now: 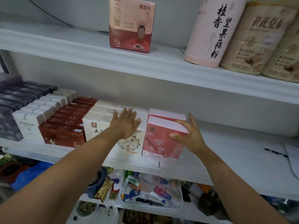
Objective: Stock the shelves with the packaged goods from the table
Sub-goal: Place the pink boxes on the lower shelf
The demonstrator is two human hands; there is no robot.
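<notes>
The right hand (189,135) grips the front pink box (160,143) at its upper right corner. The thumb presses the front face and the curled fingers hook over the top edge. The left hand (126,125) lies flat with its fingers straight and slightly spread. Its palm rests on top of the front cream box (95,131), and its fingertips reach the edge nearest the pink one.

The gripped box stands upright at the front lip of the middle shelf (226,143), between the two hands and touching the cream box to the left of the grip. Its front is salmon pink, printed with a dark branch and pale blossoms and a small square emblem at the upper left, and its top is plain light pink. A second pink box (166,113) stands directly behind it.

Left of the flat hand run rows of red-brown boxes (64,131), then white boxes (27,122), then dark grey boxes (9,126). On the shelf above the hands stand a pink-and-red carton (131,25) and a pale pink canister (212,33) with black lettering.
</notes>
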